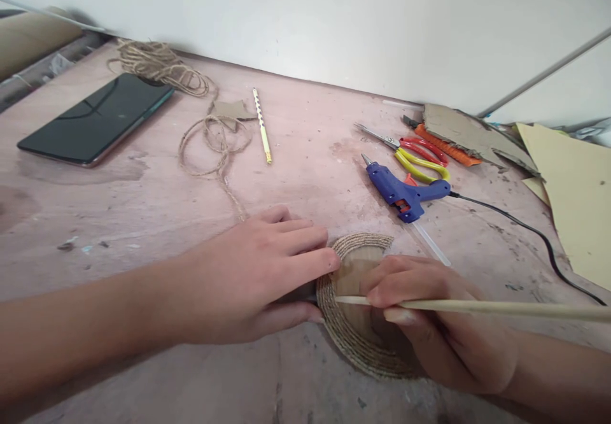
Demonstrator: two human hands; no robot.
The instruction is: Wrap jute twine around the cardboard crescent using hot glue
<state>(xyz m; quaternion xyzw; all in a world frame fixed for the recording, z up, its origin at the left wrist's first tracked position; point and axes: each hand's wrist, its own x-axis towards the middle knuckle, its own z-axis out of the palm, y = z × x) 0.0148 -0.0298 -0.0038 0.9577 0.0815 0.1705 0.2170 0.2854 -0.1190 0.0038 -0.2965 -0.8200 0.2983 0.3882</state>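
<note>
A hand could pass over the pink, stained tabletop (312, 150) between the thin yellow dark-marked pencil (261, 126) and the blue plastic glue gun (394, 188). Loose loops of brown twine (223, 150) obstruct the left side; the gun's thin black cord (544, 240) crosses the right. Nearer the person, the left hand (267, 271), the right hand (434, 284) and its long pale stick (482, 307) bar the way.

At lower centre, the right hand (458, 335) hides part of the twine-rimmed disc (353, 277); the left hand (272, 258) mostly covers a dark object (303, 292). The frame's right edge cuts off the stick (525, 309) and yellow sheet (568, 201).
</note>
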